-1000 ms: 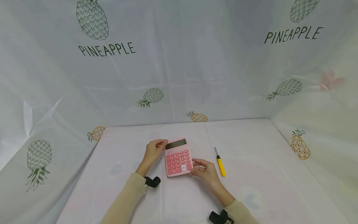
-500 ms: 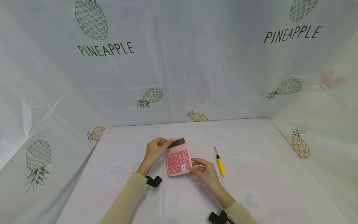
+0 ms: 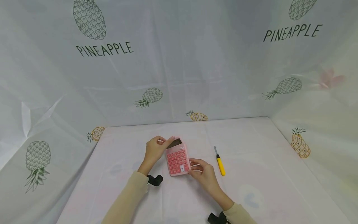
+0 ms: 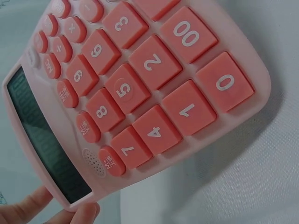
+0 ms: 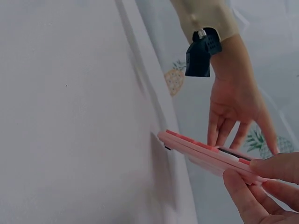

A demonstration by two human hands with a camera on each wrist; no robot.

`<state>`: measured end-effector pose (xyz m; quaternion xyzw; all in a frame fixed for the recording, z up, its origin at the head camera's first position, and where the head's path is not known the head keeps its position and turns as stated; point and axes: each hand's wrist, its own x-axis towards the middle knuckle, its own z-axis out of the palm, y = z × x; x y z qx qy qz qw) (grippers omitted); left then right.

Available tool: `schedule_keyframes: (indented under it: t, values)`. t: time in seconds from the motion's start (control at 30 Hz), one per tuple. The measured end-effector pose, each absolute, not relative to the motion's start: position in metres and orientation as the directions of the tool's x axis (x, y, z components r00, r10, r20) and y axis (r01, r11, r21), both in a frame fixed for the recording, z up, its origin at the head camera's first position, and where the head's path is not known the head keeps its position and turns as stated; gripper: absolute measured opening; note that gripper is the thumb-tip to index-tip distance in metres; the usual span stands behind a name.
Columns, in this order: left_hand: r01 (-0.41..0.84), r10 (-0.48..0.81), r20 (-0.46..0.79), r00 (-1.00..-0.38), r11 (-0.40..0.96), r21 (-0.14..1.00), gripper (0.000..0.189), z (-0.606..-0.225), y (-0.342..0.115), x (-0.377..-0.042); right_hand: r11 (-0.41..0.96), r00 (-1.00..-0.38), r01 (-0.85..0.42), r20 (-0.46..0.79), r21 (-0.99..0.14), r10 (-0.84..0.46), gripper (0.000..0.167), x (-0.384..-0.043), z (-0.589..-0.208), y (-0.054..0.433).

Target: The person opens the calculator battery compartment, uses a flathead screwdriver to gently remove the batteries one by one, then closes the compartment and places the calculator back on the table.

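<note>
A pink calculator (image 3: 176, 154) with coral keys and a dark display (image 4: 46, 135) is raised off the white-covered table. My left hand (image 3: 153, 151) pinches its upper left corner, the thumb lying over the edge of the display. At the lower right corner my right hand (image 3: 207, 177) grips it. The right wrist view shows the calculator (image 5: 205, 151) edge-on and tilted, with the right thumb (image 5: 278, 168) on top and fingers (image 5: 240, 193) beneath. To the right of that hand lies a yellow-handled screwdriver (image 3: 221, 166), touched by neither hand.
White cloth printed with pineapples hangs behind the table (image 3: 251, 149) and at both sides. Black wrist cameras sit on the left wrist (image 3: 155, 180) and right wrist (image 3: 216, 218). The table's back edge runs along the foot of the cloth.
The calculator has turned slightly and its top end has shifted left. My left thumb has slid further over the display. The right hand has moved slightly left; the screwdriver stays put.
</note>
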<state>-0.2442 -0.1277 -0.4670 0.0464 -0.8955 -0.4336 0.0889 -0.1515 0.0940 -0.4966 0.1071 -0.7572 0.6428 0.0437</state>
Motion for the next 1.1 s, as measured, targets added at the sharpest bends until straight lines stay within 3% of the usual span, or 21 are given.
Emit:
schedule_keyframes:
  t: [0.6, 1.1]
  values:
    - [-0.011, -0.16, 0.112, -0.981, 0.619, 0.785, 0.069, -0.465, -0.128, -0.241, 0.198, -0.959, -0.277, 0.257, -0.94, -0.12, 0.044, -0.146, -0.493, 0.087]
    - [-0.01, -0.134, 0.095, -0.986, 0.628, 0.778, 0.073, -0.463, -0.128, -0.241, 0.142, -0.948, -0.305, 0.286, -0.942, -0.136, 0.043, -0.143, -0.488, 0.082]
